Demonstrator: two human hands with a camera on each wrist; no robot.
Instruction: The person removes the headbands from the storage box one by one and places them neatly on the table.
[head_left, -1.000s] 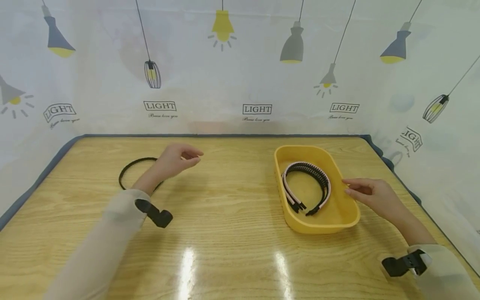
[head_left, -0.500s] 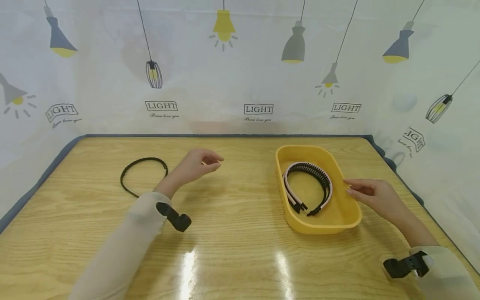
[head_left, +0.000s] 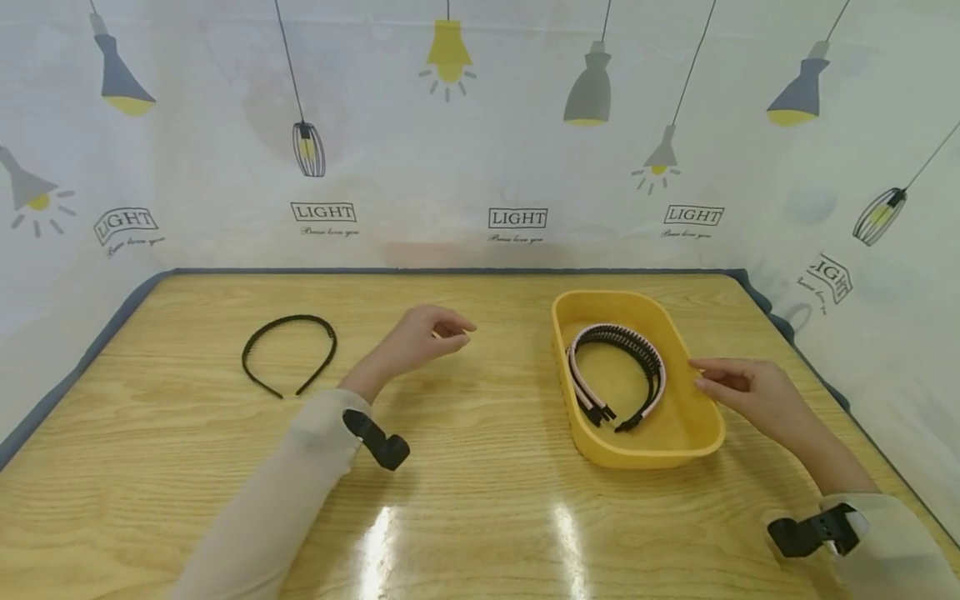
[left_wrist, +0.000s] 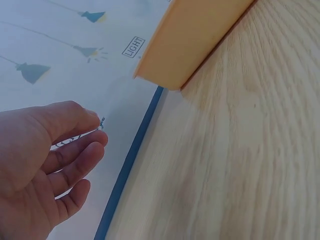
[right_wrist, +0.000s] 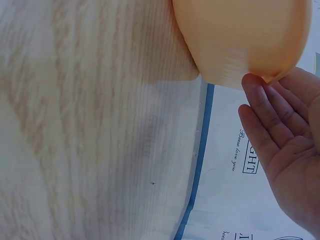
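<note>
The left hand [head_left: 422, 340] hovers over the middle of the table, fingers loosely bent and holding nothing; its wrist view shows the same empty hand [left_wrist: 55, 160]. A yellow basket [head_left: 682, 417] stands at the right with several pink and black headbands [head_left: 654, 367] nested inside. With thumb and fingers, the right hand [head_left: 765, 400] pinches the basket's right rim. Close up in the right wrist view, that hand [right_wrist: 287, 125] is at the rim of the basket [right_wrist: 240, 35]. One thin black headband [head_left: 250, 348] lies on the table at the left, behind the left forearm.
The wooden table [head_left: 480, 500] ends at a dark blue edge along the back and sides. Behind it hangs a pale sheet [head_left: 420, 150] printed with lamps. Each wrist carries a black strapped device, one on the left [head_left: 377, 440] and one on the right [head_left: 813, 531].
The left hand has moved right, away from the black headband and toward the basket, uncovering the headband's ends. The right hand has stayed at the basket's rim.
</note>
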